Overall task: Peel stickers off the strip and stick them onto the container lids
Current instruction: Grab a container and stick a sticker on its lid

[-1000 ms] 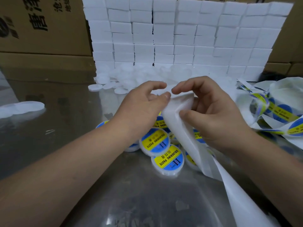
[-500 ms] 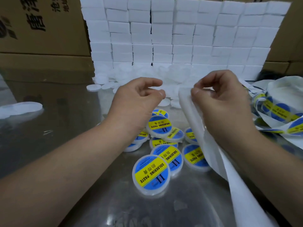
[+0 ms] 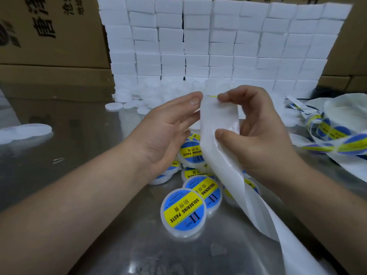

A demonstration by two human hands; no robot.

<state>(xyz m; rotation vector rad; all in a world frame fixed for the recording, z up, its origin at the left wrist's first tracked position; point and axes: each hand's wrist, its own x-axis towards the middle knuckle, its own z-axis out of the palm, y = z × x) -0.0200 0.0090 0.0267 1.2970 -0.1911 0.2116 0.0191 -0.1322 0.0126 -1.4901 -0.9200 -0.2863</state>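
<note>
- Above a shiny metal table [image 3: 69,155], a person's right hand [image 3: 258,132] pinches a white backing strip [image 3: 217,114] between thumb and forefinger; the strip trails down to the near right.
- Left hand [image 3: 164,133] reaches in with fingers stretched out, its thumb tip touching the strip's top left edge. Whether it grips is unclear, as the strip hides the fingertips.
- A sliver of yellow [image 3: 212,95] shows at the strip's top edge.
- Labelled lids [image 3: 183,210], blue and yellow, lie clustered under the hands.
- Plain white lids [image 3: 151,92] are heaped farther back, against stacked white boxes [image 3: 218,46].
- Loose sticker strip [image 3: 333,133] lies tangled at right.
</note>
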